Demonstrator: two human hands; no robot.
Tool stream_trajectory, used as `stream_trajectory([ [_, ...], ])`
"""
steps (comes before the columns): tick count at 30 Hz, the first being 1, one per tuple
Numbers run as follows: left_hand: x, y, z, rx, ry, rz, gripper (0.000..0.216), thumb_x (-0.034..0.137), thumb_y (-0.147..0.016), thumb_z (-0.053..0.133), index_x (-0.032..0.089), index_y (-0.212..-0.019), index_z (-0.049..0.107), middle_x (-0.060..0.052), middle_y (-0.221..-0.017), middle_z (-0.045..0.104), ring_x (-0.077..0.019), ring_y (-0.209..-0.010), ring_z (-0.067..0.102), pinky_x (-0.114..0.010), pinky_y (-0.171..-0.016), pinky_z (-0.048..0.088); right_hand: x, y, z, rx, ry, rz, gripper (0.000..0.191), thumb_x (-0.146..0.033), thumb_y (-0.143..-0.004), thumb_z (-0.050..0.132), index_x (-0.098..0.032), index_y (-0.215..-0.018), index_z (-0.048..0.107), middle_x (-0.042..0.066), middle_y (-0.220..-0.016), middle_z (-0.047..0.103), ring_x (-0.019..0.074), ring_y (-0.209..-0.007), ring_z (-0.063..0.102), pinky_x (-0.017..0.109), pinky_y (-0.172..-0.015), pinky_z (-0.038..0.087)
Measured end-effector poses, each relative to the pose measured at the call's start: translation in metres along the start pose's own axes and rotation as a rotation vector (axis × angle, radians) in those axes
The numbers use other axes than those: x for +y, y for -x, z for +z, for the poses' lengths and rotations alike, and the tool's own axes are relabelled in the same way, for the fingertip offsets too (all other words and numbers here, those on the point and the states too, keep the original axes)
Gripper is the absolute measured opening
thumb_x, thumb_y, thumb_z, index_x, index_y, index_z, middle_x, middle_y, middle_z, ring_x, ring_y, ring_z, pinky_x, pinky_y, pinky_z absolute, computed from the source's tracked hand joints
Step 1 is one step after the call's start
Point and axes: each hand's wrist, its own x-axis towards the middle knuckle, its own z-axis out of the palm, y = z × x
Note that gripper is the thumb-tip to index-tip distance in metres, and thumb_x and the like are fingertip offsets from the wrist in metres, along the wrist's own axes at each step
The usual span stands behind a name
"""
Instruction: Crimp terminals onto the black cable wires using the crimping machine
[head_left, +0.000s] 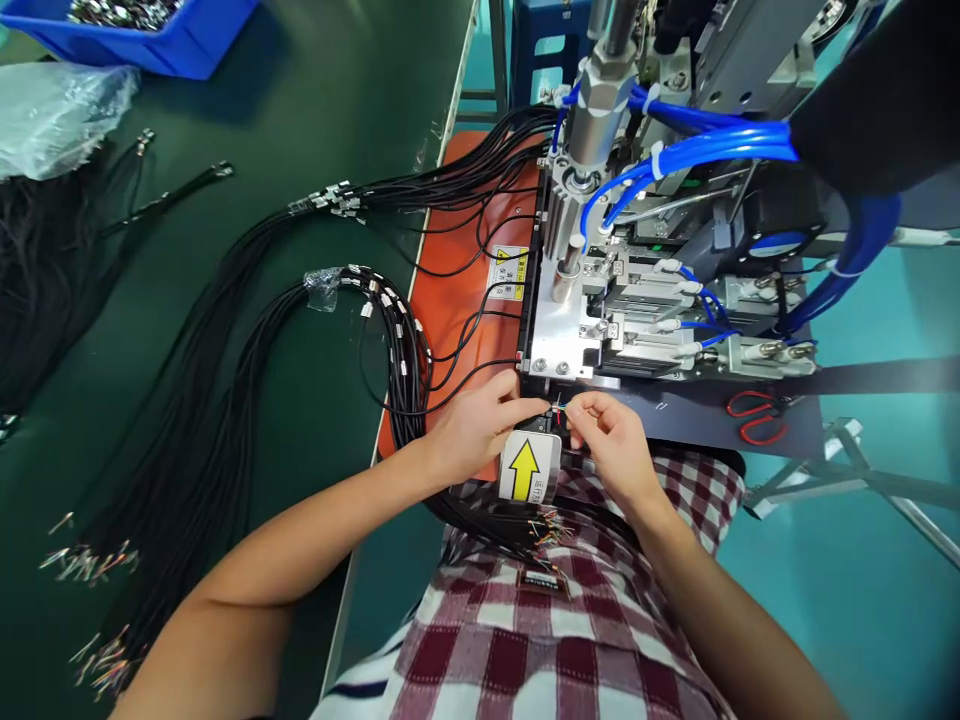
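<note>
My left hand (480,425) and my right hand (611,440) meet in front of a metal machine (600,320). Both pinch the thin coloured wire ends (559,407) of a black cable, right at the machine's front slot. Below the hands sits a small grey block with a yellow arrow label (525,470). More black cables with bare coloured tips (547,530) lie across my lap on a checked shirt.
Large bundles of black cables (247,330) with metal ends spread over the dark green table. A blue bin (150,30) and a plastic bag (60,110) stand at the far left. Red scissors (757,415) lie right of the machine. Blue air hoses (712,140) loop above.
</note>
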Motion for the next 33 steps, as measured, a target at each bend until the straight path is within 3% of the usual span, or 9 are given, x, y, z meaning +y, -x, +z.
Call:
stream_trajectory([
  [33, -0.0021, 0.003, 0.0012, -0.028, -0.164, -0.022, 0.031, 0.017, -0.092, 0.041, 0.019, -0.109, 0.066, -0.005, -0.083, 0.051, -0.0144, -0.072, 0.057, -0.022, -0.059, 0.049, 0.005, -0.0022, 0.0006, 0.033, 0.068, -0.006, 0.017, -0.034, -0.081, 0.063, -0.019, -0.076, 0.057, -0.002, -0.065, 0.055, 0.0104, -0.051, 0.048, 0.025, -0.051, 0.042],
])
